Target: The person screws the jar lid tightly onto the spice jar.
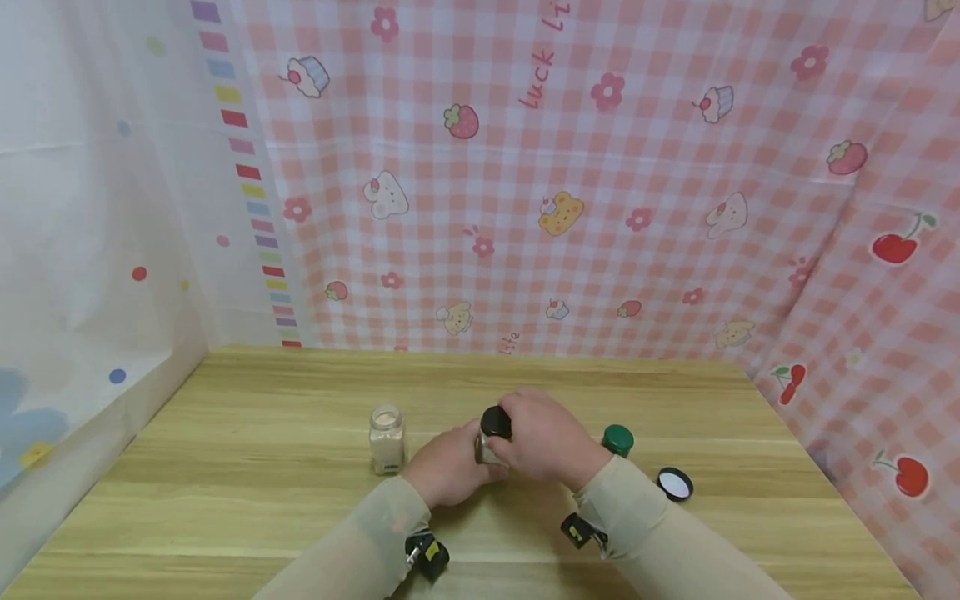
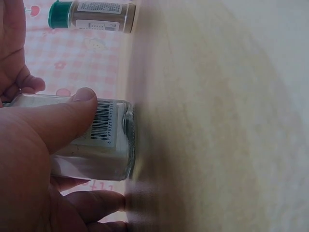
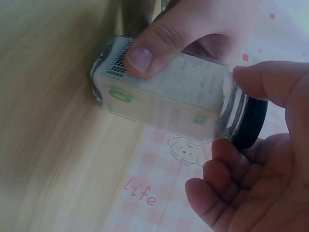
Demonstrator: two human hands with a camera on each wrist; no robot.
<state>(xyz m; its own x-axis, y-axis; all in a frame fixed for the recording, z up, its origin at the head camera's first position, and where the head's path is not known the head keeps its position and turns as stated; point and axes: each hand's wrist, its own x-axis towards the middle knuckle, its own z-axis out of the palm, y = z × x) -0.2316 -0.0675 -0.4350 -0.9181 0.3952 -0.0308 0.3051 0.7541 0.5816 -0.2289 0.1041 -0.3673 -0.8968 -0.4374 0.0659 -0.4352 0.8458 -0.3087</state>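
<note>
A square glass jar (image 3: 159,94) of pale powder with a barcode label stands between the hands, topped by a black lid (image 1: 495,421). My left hand (image 1: 450,468) grips its body low down, the thumb lying across the label in the left wrist view. My right hand (image 1: 546,433) is at the top, with thumb and curled fingers on either side of the black lid in the right wrist view. Left of the hands, a second glass jar (image 1: 387,448) of pale powder stands upright without a lid.
A green-capped spice bottle (image 2: 101,17) stands beyond the right forearm. To the right of it, a loose black lid (image 1: 675,484) lies with its white inside up on the wooden table (image 1: 262,467). Patterned cloth (image 1: 480,183) hangs behind the table and along the sides.
</note>
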